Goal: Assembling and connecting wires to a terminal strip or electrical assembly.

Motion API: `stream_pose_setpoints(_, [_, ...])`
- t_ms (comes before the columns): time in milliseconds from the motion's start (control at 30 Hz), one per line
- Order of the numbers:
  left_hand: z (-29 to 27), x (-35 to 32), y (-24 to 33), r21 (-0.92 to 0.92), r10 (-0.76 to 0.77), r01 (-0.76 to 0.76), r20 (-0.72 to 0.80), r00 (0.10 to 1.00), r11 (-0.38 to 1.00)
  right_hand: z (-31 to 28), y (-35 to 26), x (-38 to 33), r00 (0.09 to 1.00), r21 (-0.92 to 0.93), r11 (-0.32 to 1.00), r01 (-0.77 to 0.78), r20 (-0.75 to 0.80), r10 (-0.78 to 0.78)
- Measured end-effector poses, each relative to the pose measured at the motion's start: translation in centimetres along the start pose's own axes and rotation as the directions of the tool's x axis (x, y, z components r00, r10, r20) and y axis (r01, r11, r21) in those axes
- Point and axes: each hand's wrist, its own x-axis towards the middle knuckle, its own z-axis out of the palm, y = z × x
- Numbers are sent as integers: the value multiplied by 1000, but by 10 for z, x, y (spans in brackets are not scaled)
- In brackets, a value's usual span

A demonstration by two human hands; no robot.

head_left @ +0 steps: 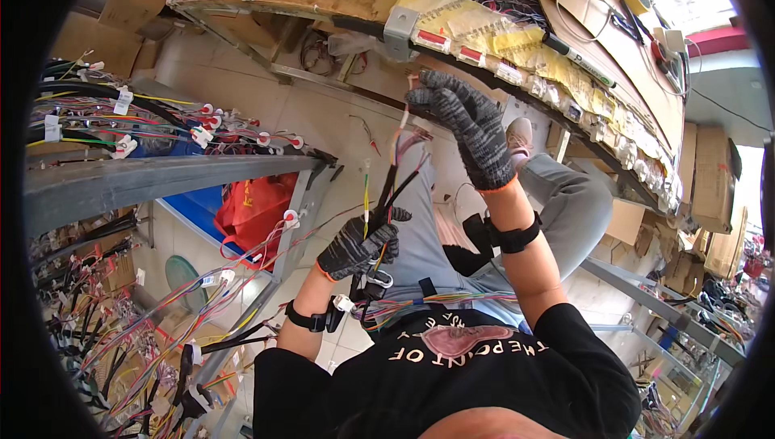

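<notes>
My left hand (353, 248), in a grey-black knit glove, is closed around a wire harness (391, 182) over my lap. The harness has black sleeving, with thin coloured wires fanning out of its upper end. A yellow-green wire (366, 190) stands up beside it from the same fist. My right hand (476, 128), gloved alike, is raised higher and farther right. Its thumb and fingers pinch a pale pinkish wire (404, 116) of the harness near its upper end. Below my left hand, more coloured wires (452, 302) with a white connector (344, 303) lie across my waist.
Ahead runs a workbench (323, 4) edged with taped bags of small parts (484, 31) and a marker (580, 61). Left stands a metal rack (169, 184) hung with harnesses, by a red bag (257, 214) in a blue bin. A metal rail (662, 285) and cardboard boxes (714, 180) are at right.
</notes>
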Motion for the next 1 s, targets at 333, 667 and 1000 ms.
stream_pose_setpoints(333, [-16, 8, 7, 24, 1, 1, -101, 995, 1000, 8, 12, 12, 975, -582, 810, 79, -123, -183])
stream_pose_setpoints(667, [-30, 16, -2, 84, 94, -73, -290, 952, 994, 20, 20, 33, 966, -136, 991, 12, -254, -47])
stream_pose_setpoints(1000, [-41, 26, 6, 108, 106, -81, -244, 964, 991, 21, 26, 40, 954, -193, 981, -3, -296, -55])
